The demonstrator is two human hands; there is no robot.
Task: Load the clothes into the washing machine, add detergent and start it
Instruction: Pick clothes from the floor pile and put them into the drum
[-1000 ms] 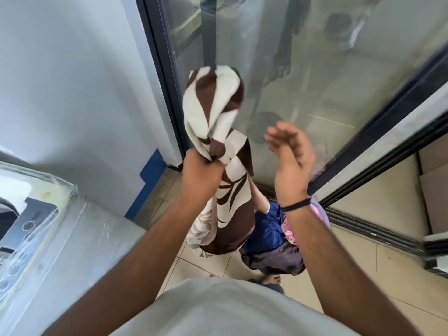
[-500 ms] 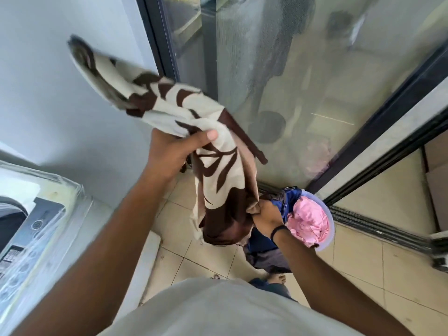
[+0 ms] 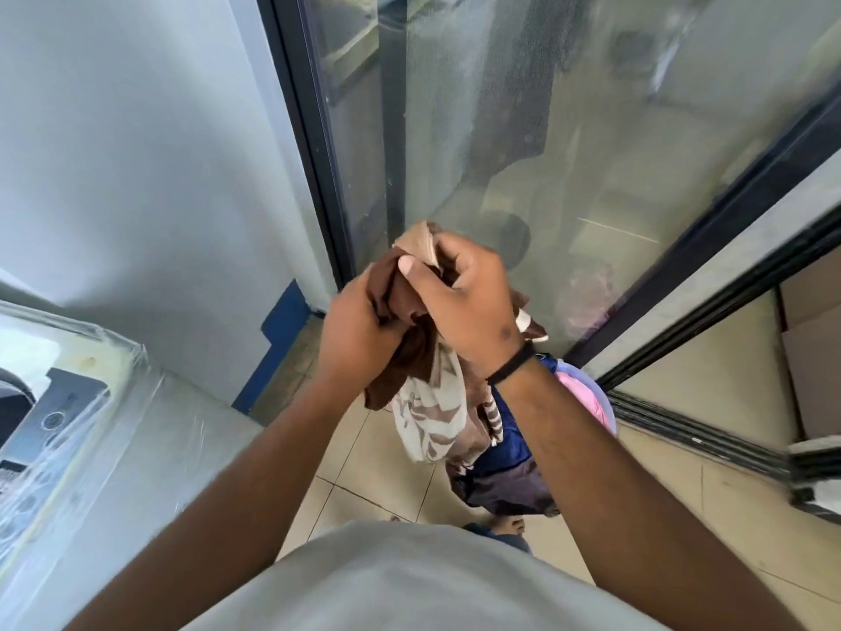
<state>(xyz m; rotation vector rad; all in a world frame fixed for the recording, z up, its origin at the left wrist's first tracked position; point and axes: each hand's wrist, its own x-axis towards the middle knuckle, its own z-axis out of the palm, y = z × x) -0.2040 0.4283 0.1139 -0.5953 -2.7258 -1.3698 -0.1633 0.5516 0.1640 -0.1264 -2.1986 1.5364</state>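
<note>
Both hands hold a brown and cream patterned cloth [image 3: 428, 403] at chest height in front of a glass door. My left hand [image 3: 359, 339] grips its bunched brown part from the left. My right hand [image 3: 464, 302] grips the top of the bunch, thumb pressed on the fabric, a black band on the wrist. The cloth's tail hangs down over a purple basin [image 3: 607, 414] on the floor that holds pink, blue and dark clothes [image 3: 509, 466]. The washing machine [image 3: 68, 425], wrapped in clear plastic, stands at the lower left with its control panel showing.
A sliding glass door with a black frame [image 3: 318, 143] fills the view ahead, its track [image 3: 691, 430] running along the tiled floor on the right. A grey wall with a blue skirting [image 3: 277, 339] stands behind the machine. Cardboard boxes [image 3: 814, 357] sit at the far right.
My left hand has swung the cloth back down from the upper left to the middle. My right hand has risen from the basin and taken hold of the cloth too.
</note>
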